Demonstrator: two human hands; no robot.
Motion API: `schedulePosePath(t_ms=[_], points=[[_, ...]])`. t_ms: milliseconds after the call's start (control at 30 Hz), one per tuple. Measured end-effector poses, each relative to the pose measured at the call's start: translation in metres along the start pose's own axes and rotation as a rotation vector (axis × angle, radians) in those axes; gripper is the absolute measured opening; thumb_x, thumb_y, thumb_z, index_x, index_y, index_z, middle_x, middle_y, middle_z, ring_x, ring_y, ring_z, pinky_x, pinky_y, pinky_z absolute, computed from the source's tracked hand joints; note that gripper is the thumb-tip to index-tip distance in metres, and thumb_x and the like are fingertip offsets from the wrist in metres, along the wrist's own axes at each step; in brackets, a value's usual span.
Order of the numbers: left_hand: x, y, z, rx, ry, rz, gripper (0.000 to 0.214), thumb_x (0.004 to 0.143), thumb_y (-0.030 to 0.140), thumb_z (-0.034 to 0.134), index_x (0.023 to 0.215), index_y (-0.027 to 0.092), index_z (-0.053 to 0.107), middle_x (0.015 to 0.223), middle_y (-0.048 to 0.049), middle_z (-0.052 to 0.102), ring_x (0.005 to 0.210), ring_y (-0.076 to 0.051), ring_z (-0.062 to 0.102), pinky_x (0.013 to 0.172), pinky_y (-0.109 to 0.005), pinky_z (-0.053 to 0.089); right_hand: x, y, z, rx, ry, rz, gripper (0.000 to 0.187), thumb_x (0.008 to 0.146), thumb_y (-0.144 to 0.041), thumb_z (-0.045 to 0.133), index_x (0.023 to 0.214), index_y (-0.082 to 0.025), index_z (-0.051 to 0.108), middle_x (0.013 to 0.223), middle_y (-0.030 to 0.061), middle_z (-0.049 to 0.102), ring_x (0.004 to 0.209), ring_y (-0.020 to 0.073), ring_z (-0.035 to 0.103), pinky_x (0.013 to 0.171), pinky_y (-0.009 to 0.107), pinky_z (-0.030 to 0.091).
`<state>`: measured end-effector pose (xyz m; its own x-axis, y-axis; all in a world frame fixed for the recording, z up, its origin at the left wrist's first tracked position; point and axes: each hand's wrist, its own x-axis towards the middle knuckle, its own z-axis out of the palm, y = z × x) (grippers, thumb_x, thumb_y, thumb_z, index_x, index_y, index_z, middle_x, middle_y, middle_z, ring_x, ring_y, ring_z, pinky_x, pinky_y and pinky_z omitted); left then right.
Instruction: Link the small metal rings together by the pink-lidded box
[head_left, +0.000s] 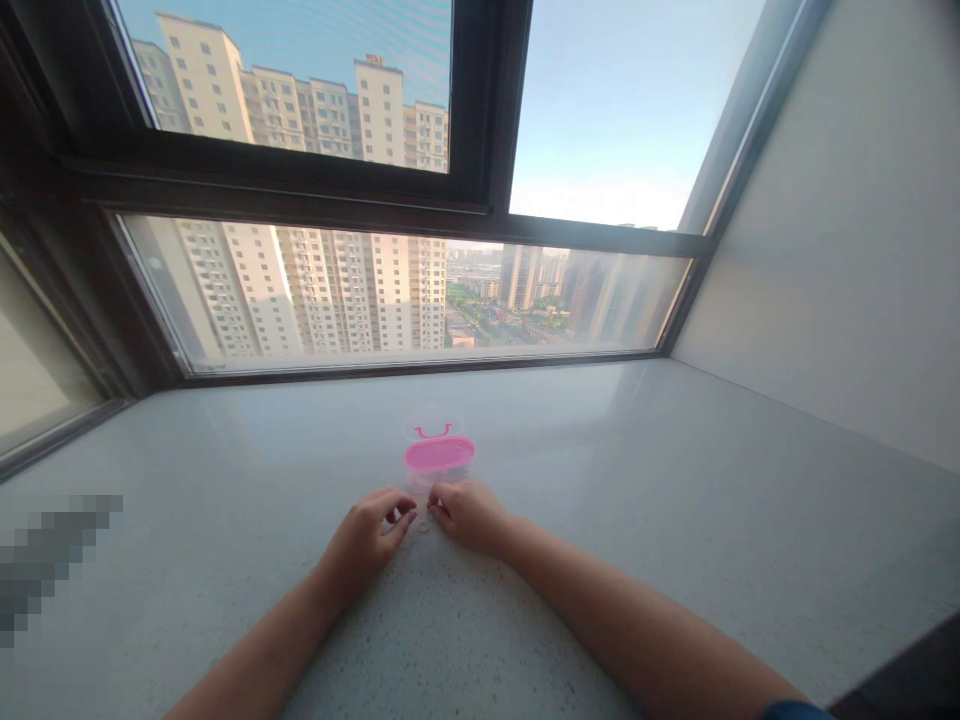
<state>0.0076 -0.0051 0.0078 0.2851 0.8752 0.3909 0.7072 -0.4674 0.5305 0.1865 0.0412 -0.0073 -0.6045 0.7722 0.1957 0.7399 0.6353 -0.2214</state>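
on a pale speckled window sill (600,480), a small pink-and-clear container (440,455) stands about midway across, toward the back edge along the window frame (420,372); just in front of it, the left hand (373,525) and right hand (466,515) curl, thumbs close to fingertips, though i cannot tell what either holds; a tiny ring (423,527) lies between them

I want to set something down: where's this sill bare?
The sill looks bare right of the pink container, between the right forearm and the wall, and left of it, toward the window frame. It's crowded before the container: left hand, right hand and small ring.
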Motion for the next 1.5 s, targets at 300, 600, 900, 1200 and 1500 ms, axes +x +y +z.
schedulePosePath(t_ms=[300,600,900,1200,1500], points=[[0.000,-0.003,0.001,-0.001,0.037,-0.019,0.020,0.080,0.027,0.049,0.089,0.018,0.064,0.077,-0.0036,0.064,0.066,-0.015,0.056,0.058,-0.022,0.044,-0.005,-0.006,-0.010,0.180,0.104,0.045,0.018,0.085,-0.023,0.043,0.094,-0.016,0.056,0.077,0.0051,0.064,0.064,0.0134,0.055,0.057,0.023,0.034],[-0.005,0.009,0.007,-0.097,-0.018,0.092,0.019,0.083,0.022,0.046,0.082,0.018,0.064,0.072,-0.0029,0.062,0.066,-0.014,0.055,0.059,-0.019,0.041,-0.013,-0.017,-0.005,1.109,0.005,0.121,0.013,0.079,-0.027,0.051,0.077,-0.014,0.052,0.051,-0.0064,0.040,0.043,0.0058,0.032,0.040,0.017,0.023],[-0.006,0.009,0.010,-0.057,-0.061,0.028,0.019,0.081,0.021,0.045,0.072,0.016,0.061,0.061,0.0003,0.052,0.056,-0.011,0.045,0.052,-0.019,0.036,-0.017,-0.017,0.008,1.153,0.115,0.073,0.013,0.076,-0.027,0.054,0.075,-0.014,0.051,0.052,-0.0068,0.038,0.046,0.0061,0.030,0.043,0.018,0.022],[-0.003,0.008,0.007,-0.058,-0.052,-0.016,0.015,0.077,0.017,0.046,0.068,0.017,0.058,0.061,0.0007,0.051,0.059,-0.012,0.048,0.056,-0.021,0.037,-0.018,-0.013,0.012,0.954,0.171,0.063,0.008,0.079,-0.022,0.049,0.078,-0.015,0.053,0.053,-0.0065,0.039,0.048,0.0070,0.032,0.046,0.018,0.025],[-0.004,0.007,0.006,-0.047,-0.083,-0.010,0.014,0.074,0.014,0.045,0.065,0.017,0.054,0.061,0.0012,0.049,0.059,-0.012,0.047,0.054,-0.020,0.036,-0.022,-0.012,0.007,0.600,0.069,-0.050,0.014,0.078,-0.023,0.048,0.079,-0.016,0.060,0.055,-0.0045,0.047,0.049,0.0068,0.038,0.048,0.017,0.027]])
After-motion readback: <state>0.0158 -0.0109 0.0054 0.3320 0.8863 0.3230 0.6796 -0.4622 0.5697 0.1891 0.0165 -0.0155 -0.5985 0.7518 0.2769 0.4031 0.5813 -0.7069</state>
